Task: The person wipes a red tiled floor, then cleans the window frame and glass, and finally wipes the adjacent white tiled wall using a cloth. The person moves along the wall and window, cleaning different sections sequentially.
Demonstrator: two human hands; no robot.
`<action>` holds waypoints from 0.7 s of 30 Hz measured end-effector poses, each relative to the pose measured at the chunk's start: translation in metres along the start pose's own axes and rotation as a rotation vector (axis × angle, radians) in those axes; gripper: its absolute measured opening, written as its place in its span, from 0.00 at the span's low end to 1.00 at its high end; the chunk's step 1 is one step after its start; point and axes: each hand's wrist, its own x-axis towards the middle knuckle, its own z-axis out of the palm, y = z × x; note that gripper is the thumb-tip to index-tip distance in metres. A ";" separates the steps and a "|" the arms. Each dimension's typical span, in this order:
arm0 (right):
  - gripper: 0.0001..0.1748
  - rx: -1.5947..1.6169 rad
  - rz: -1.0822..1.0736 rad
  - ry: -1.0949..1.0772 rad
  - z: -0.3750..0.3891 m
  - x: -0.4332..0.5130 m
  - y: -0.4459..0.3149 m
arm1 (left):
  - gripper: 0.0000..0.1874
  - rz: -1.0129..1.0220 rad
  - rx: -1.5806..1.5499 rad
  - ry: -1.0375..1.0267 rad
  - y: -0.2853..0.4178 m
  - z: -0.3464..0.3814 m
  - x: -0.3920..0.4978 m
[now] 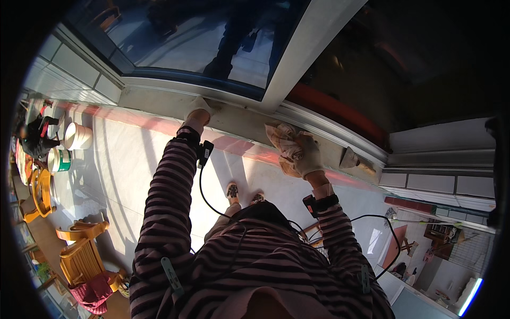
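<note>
In a pale glove, my left hand [199, 107] rests on the window sill [155, 102] close to the lower window frame. Its fingers are foreshortened, and I cannot make out whether they are apart. My right hand [307, 153], also gloved, grips a bunched, light plaid cloth [283, 139] over the same sill, right of the upright window frame post [293, 60]. To the right of that hand lies a scraper [350, 157] with a flat blade and a worn handle.
Dark glass panes [191, 44] rise behind the sill. On the floor at left are a white bucket [77, 136], a white-and-green bucket [59, 160] and a wooden chair [77, 259] with a dark red cloth [93, 293]. A seated person [38, 137] is beyond. Cables run from both wrists.
</note>
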 end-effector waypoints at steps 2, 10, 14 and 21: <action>0.19 -0.119 0.034 0.144 -0.001 0.010 0.006 | 0.41 -0.008 -0.021 -0.017 0.004 -0.004 -0.004; 0.20 -0.251 0.102 -0.087 0.022 0.009 -0.010 | 0.42 -0.019 0.010 -0.038 0.002 0.001 0.001; 0.19 -0.112 -0.098 -0.261 0.017 0.007 -0.008 | 0.45 0.069 0.011 -0.011 -0.007 0.010 0.006; 0.17 -0.162 0.090 0.147 -0.005 0.025 0.016 | 0.47 0.109 -0.086 -0.068 -0.023 0.036 0.028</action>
